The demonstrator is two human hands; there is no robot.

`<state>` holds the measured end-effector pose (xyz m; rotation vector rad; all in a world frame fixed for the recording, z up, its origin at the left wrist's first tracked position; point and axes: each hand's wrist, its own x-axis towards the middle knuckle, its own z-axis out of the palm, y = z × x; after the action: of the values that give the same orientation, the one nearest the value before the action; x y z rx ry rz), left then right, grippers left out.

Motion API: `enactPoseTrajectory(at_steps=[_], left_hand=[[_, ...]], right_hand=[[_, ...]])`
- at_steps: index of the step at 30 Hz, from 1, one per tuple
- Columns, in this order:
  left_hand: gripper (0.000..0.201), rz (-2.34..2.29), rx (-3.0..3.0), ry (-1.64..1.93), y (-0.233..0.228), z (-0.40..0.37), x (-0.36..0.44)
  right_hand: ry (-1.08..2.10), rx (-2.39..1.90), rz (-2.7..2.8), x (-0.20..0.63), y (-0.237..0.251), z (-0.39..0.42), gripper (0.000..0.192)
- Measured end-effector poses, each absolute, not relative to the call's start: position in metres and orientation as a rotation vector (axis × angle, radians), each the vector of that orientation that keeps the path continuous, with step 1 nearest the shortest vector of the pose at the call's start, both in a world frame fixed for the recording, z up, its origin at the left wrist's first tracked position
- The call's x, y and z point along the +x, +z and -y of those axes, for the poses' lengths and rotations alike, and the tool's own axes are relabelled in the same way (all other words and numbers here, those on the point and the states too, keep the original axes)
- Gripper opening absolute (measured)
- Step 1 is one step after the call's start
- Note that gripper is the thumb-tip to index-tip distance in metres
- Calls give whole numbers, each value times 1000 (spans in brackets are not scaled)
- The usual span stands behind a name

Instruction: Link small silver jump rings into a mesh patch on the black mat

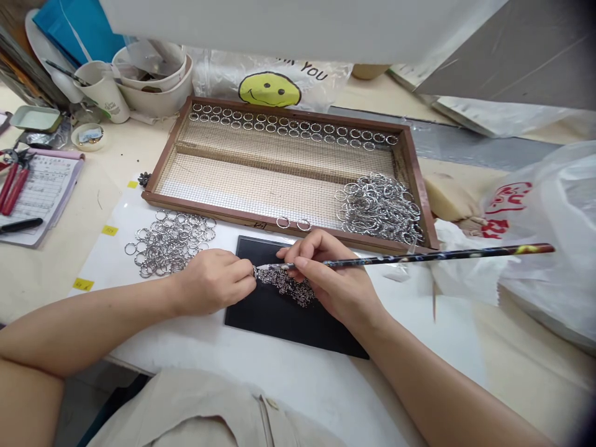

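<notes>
My left hand (212,282) is closed in a pinch over the left part of a black board (298,329). A small metal ring (254,272) shows at its fingertips. My right hand (335,273) grips a long, thin paintbrush (419,256) with a dark, speckled handle. Its pale tip points left and meets the ring or lies very close to it. Beneath the tip, a heap of tiny silver pieces (298,288) is spread on the board. Loose metal rings (172,242) lie piled on white paper to the left of the board.
Behind the board stands a wooden-framed mesh tray (288,226), with rings in rows at its far side and a tangled pile of rings (382,208) at right. Red-handled pliers (16,183) lie on a notebook at left. Plastic bags (554,217) crowd the right.
</notes>
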<state>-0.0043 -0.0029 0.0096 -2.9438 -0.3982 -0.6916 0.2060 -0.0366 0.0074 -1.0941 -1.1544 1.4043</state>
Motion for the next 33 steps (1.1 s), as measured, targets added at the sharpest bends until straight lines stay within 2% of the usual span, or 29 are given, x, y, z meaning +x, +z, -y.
enactPoseTrajectory(at_steps=[23,29,33], left_hand=[[25,392,-2933,-714,7,2,-4],[26,397,-2948,-739,4,2,-4],[26,416,-2957,-768,4,1,-4]], right_hand=[[1366,-1131,1164,210,8,37,17],[1142,-1388,1288,213,12,35,19],[1092,-1391,1408,210,13,34,21]])
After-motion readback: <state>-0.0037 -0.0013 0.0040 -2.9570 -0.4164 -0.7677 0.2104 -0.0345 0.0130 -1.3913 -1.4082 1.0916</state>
